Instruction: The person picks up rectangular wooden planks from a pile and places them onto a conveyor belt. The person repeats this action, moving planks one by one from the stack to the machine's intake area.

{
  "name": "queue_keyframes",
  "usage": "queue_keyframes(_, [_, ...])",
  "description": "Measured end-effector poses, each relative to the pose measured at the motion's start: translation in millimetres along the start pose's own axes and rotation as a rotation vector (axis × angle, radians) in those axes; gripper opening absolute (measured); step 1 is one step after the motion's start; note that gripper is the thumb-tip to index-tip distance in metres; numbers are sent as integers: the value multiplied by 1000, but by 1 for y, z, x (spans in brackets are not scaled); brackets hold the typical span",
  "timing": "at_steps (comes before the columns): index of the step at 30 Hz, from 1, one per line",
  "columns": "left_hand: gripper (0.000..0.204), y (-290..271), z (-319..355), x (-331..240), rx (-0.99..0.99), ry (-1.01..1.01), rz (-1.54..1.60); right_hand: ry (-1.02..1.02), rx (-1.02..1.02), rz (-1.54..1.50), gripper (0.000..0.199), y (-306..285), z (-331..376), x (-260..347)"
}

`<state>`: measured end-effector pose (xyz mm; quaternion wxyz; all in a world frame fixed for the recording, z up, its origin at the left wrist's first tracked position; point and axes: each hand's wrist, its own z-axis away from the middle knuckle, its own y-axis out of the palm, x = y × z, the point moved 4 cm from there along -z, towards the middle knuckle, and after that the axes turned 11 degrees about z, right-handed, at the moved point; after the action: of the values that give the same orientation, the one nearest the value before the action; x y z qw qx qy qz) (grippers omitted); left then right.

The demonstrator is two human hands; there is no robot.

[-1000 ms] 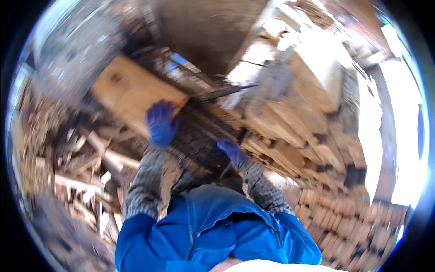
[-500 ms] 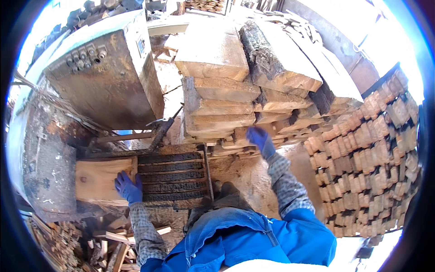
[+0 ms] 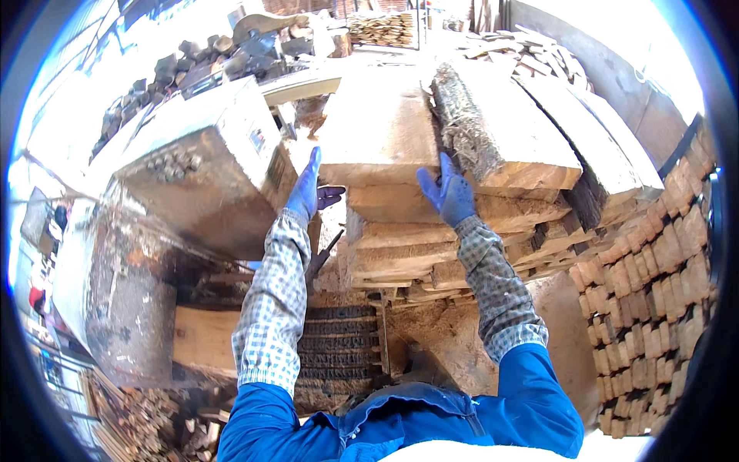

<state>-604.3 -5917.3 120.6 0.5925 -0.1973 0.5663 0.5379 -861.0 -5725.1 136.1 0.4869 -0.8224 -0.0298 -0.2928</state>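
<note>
Both my hands, in blue-purple gloves, are stretched forward to the near end of a thick wooden plank (image 3: 377,138) on top of a stack. My left hand (image 3: 309,189) is at the plank's left corner, thumb and fingers apart. At its right corner is my right hand (image 3: 450,191), fingers spread; whether either palm touches the wood I cannot tell. Beside that plank lies a bark-edged slab (image 3: 516,142). Lower left, a flat board (image 3: 206,337) lies part way into a worn metal machine (image 3: 127,323), next to a dark ridged feed bed (image 3: 342,346).
A big dusty metal cabinet (image 3: 196,169) stands left of the plank stack. To the right rises a tall pile of cut wood pieces (image 3: 647,308). Scrap wood (image 3: 146,416) lies at lower left, and logs (image 3: 185,65) are heaped behind the cabinet.
My left hand has left the board at the machine and reached forward to the stacked plank. My right hand has moved forward to the same plank. The view has shifted forward.
</note>
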Motion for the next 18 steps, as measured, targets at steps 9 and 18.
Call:
queue_keyframes(9, [57,27,-16,2,229,-6,178,40,-132,-139,110,6,5,-6])
queue_keyframes(18, [64,-7,193,92,52,117,-25,328,240,-895,40,-52,126,-58])
